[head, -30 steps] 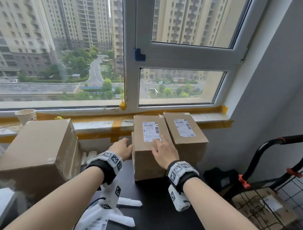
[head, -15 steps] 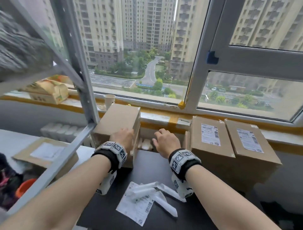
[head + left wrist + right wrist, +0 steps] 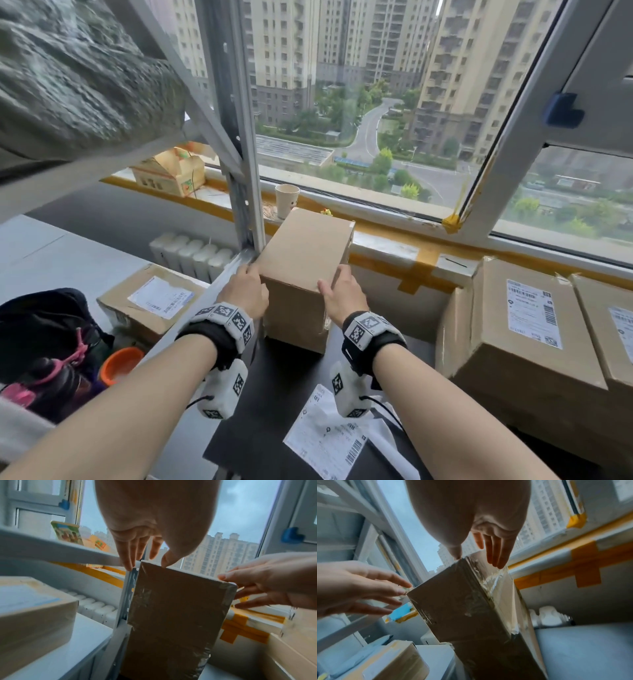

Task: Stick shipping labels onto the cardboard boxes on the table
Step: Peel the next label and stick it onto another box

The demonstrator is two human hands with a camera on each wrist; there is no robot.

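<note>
A plain, unlabelled cardboard box (image 3: pixel 305 253) (image 3: pixel 175 608) (image 3: pixel 462 608) stands upright on the black table (image 3: pixel 274 411), against the window sill. My left hand (image 3: pixel 245 291) (image 3: pixel 147 561) touches its near left top corner, thumb on the top edge, straight fingers down the left side. My right hand (image 3: pixel 342 296) (image 3: pixel 477 559) touches the near right corner the same way. A loose shipping label (image 3: pixel 325 442) lies on the table below my right wrist. Two labelled boxes (image 3: pixel 524 329) stand at the right.
A grey metal shelf post (image 3: pixel 246 205) stands tight against the box's left side. A paper cup (image 3: pixel 287 200) sits on the sill behind it. Another labelled box (image 3: pixel 150 301), a black bag (image 3: pixel 44 329) and an orange bowl (image 3: pixel 120 365) lie at the left.
My view has swung left. Both hands left the labelled box at the right, moved to the plain box, and now flank its near top corners.
</note>
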